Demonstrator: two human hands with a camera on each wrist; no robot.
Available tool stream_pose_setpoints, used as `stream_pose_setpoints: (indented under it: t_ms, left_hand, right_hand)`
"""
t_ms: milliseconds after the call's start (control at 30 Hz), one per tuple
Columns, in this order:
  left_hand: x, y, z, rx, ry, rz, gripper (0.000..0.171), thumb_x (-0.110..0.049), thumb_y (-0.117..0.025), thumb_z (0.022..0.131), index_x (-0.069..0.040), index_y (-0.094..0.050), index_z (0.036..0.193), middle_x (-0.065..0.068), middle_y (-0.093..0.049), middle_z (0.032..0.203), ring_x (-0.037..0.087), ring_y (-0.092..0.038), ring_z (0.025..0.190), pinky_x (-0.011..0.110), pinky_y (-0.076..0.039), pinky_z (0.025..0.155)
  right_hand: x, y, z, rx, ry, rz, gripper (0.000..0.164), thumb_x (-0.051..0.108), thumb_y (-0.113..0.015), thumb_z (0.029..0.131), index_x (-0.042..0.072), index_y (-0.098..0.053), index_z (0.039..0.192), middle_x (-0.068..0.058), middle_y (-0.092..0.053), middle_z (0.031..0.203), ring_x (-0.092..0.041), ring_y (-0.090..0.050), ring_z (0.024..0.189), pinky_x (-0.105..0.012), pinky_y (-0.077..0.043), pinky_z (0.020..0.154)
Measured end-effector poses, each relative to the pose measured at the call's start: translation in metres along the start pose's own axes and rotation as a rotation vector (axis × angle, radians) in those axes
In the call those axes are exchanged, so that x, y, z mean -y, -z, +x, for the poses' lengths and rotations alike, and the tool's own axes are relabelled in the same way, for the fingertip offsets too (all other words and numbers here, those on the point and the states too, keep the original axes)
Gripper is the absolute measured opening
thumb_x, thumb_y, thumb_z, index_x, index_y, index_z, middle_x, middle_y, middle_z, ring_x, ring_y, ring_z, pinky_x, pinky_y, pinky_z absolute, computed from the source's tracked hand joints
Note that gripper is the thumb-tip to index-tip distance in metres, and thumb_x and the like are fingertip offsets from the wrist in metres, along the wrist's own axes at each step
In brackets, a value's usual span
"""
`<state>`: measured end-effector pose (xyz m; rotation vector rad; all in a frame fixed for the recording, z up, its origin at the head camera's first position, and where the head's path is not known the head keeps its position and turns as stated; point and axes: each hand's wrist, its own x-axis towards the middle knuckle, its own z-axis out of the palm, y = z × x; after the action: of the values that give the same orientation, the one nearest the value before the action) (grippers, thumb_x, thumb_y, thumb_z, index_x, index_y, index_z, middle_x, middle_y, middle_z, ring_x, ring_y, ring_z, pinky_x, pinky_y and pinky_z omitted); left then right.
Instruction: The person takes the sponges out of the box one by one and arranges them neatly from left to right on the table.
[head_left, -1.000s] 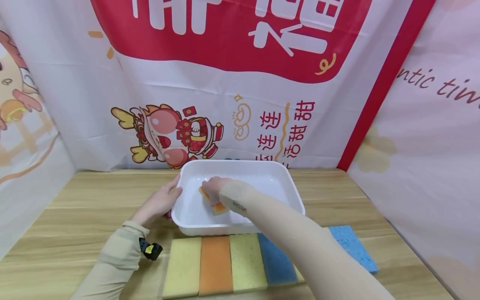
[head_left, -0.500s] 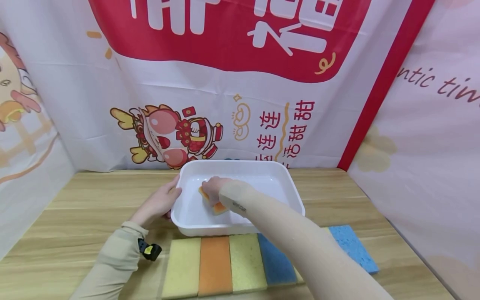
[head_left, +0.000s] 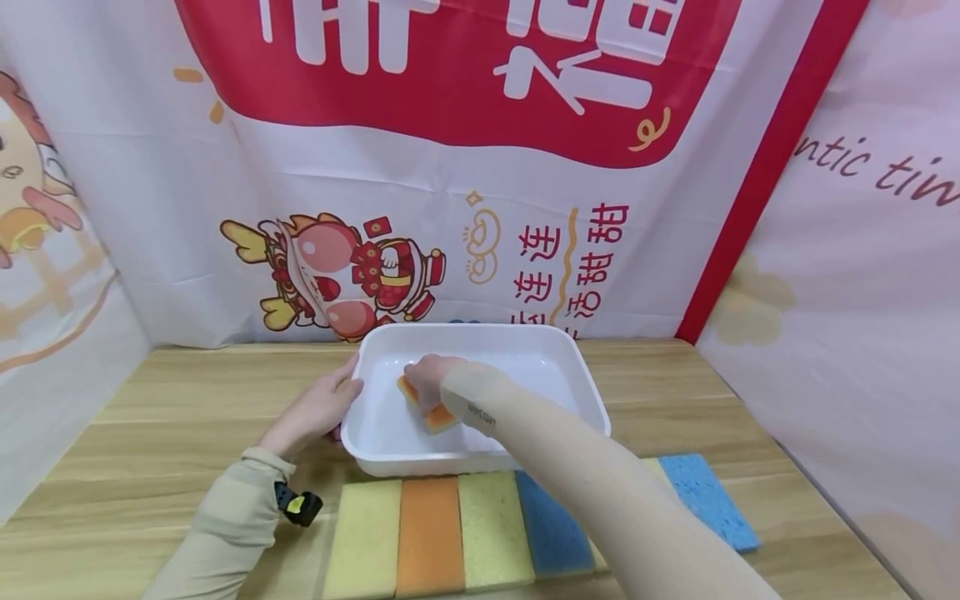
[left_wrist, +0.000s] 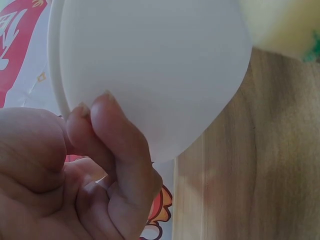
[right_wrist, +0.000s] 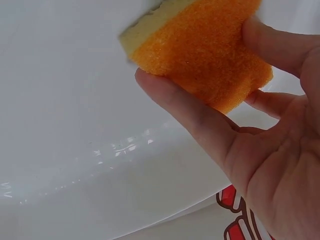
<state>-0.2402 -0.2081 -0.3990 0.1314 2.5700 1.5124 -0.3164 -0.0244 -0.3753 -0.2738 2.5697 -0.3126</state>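
A white rectangular plastic basin (head_left: 540, 379) stands on the table near the patterned backdrop. My left hand (head_left: 318, 408) holds its left side; in the left wrist view the curled fingers (left_wrist: 120, 135) touch the outer wall and the thumb is at the rim. Inside the basin, toward its left end, my right hand (head_left: 433, 382) grips an orange and yellow sponge (right_wrist: 200, 50) between thumb and fingers. The sponge lies low against the basin's inner surface, partly covered by the hand in the head view. Small glints, like water drops, show on the white surface in the right wrist view.
In front of the basin lie a yellow sponge (head_left: 363, 537), an orange one (head_left: 431, 533), a speckled yellow one (head_left: 495, 529) and a dark blue one (head_left: 557, 533). A light blue sponge (head_left: 708, 500) lies farther right. My right forearm covers part of this row.
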Motion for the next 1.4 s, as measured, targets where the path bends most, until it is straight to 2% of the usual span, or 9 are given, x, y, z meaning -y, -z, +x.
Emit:
stream_pose_setpoints:
  t_ms: [133, 233, 467, 667, 1000, 1067, 1167, 1267, 1400]
  left_hand:
    - [-0.001, -0.002, 0.001, -0.002, -0.004, -0.013, 0.058, -0.024, -0.036, 0.108, -0.016, -0.011, 0.159, 0.022, -0.064, 0.082, 0.019, -0.057, 0.047, 0.042, -0.053, 0.046]
    - [-0.001, -0.003, 0.001, 0.0, 0.001, -0.024, 0.058, -0.023, -0.036, 0.108, -0.016, -0.011, 0.159, 0.022, -0.064, 0.081, 0.02, -0.056, 0.046, 0.042, -0.053, 0.046]
    - [0.003, -0.004, 0.005, 0.008, 0.018, -0.01, 0.059, -0.026, -0.037, 0.108, -0.017, -0.01, 0.159, 0.021, -0.063, 0.077, 0.018, -0.053, 0.043, 0.04, -0.052, 0.045]
    - [0.004, -0.004, 0.004, 0.016, 0.034, 0.0, 0.059, -0.028, -0.037, 0.108, -0.018, -0.009, 0.16, 0.021, -0.063, 0.079, 0.018, -0.052, 0.043, 0.04, -0.052, 0.046]
    - [0.001, 0.0, 0.0, 0.0, 0.053, 0.006, 0.059, -0.028, -0.037, 0.108, -0.019, -0.009, 0.159, 0.022, -0.061, 0.082, 0.019, -0.053, 0.045, 0.042, -0.053, 0.048]
    - [0.002, -0.001, 0.001, -0.007, 0.05, 0.009, 0.059, -0.028, -0.037, 0.108, -0.019, -0.01, 0.159, 0.023, -0.062, 0.09, 0.02, -0.054, 0.046, 0.043, -0.054, 0.049]
    - [0.003, -0.002, 0.004, -0.014, 0.041, 0.012, 0.059, -0.029, -0.038, 0.108, -0.019, -0.011, 0.159, 0.032, -0.057, 0.115, 0.023, -0.059, 0.053, 0.042, -0.054, 0.051]
    - [0.003, -0.002, 0.005, -0.019, 0.031, 0.009, 0.059, -0.029, -0.037, 0.108, -0.018, -0.01, 0.159, 0.033, -0.035, 0.145, 0.025, -0.064, 0.065, 0.041, -0.056, 0.055]
    - [0.005, 0.0, 0.004, -0.02, 0.028, 0.004, 0.059, -0.029, -0.037, 0.108, -0.018, -0.009, 0.159, 0.031, -0.025, 0.152, 0.025, -0.066, 0.068, 0.04, -0.056, 0.055]
  right_hand:
    - [-0.005, 0.001, 0.001, 0.001, -0.019, 0.065, 0.064, 0.016, -0.082, 0.083, 0.032, -0.054, 0.138, 0.003, -0.057, 0.105, -0.02, -0.058, 0.093, -0.034, -0.049, 0.067]
    - [-0.01, 0.004, 0.0, 0.019, 0.013, 0.072, 0.064, 0.015, -0.083, 0.081, 0.032, -0.056, 0.136, 0.003, -0.058, 0.105, -0.02, -0.057, 0.095, -0.036, -0.049, 0.071]
    - [-0.019, 0.008, 0.007, -0.008, 0.17, -0.129, 0.055, 0.025, -0.084, 0.079, 0.028, -0.059, 0.128, 0.005, -0.059, 0.099, -0.016, -0.055, 0.091, -0.033, -0.046, 0.076]
    - [-0.025, 0.007, 0.009, 0.017, 0.159, -0.123, 0.059, 0.039, -0.084, 0.077, 0.03, -0.057, 0.129, 0.006, -0.06, 0.099, -0.015, -0.056, 0.091, -0.034, -0.047, 0.076]
    - [-0.037, 0.023, 0.001, -0.026, 0.226, -0.218, 0.053, 0.036, -0.081, 0.079, 0.024, -0.06, 0.126, 0.007, -0.06, 0.1, -0.014, -0.056, 0.091, -0.031, -0.046, 0.075]
    - [-0.041, 0.026, -0.002, -0.009, 0.214, -0.196, 0.054, 0.035, -0.082, 0.079, 0.024, -0.061, 0.127, 0.008, -0.06, 0.102, -0.014, -0.056, 0.092, -0.032, -0.046, 0.075]
    - [-0.045, 0.031, -0.011, 0.02, 0.186, -0.162, 0.053, 0.033, -0.082, 0.079, 0.026, -0.062, 0.128, 0.007, -0.059, 0.104, -0.015, -0.056, 0.093, -0.032, -0.047, 0.074]
    - [-0.047, 0.035, -0.029, 0.036, 0.185, -0.135, 0.05, 0.032, -0.08, 0.082, 0.029, -0.062, 0.128, 0.007, -0.057, 0.106, -0.016, -0.055, 0.094, -0.032, -0.049, 0.072]
    - [-0.052, 0.037, -0.063, 0.004, 0.109, 0.11, 0.044, 0.025, -0.079, 0.079, 0.033, -0.067, 0.12, 0.006, -0.06, 0.104, -0.021, -0.055, 0.096, -0.038, -0.048, 0.073]
